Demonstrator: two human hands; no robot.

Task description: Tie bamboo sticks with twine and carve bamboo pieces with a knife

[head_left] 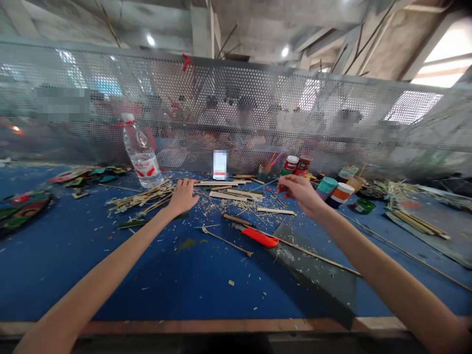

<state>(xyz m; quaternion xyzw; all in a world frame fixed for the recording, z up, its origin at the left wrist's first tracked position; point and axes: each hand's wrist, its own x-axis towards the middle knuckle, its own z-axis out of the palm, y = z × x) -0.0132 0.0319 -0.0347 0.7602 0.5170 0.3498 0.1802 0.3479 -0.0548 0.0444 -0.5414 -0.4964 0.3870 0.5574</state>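
Bare left hand (182, 196), fingers spread and empty, by thin pale bamboo strips (224, 195); right hand (298, 191), fingers loosely together, empty, near a round teal-lidded paint pot (327, 185). Strips look light, stiff, brittle; pinch mid-length.

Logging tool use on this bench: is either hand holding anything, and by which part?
Nothing seems held: the left hand is spread open over the bamboo strips, the right hand hangs empty, fingers curled.

Blue workbench (73, 275) w/ wood shavings (224, 212) all over; bamboo sticks (140, 199) 11 o'clock, water bottle (142, 157) 11, red box cutter (260, 237) 12, paint jars (334, 192) 1.
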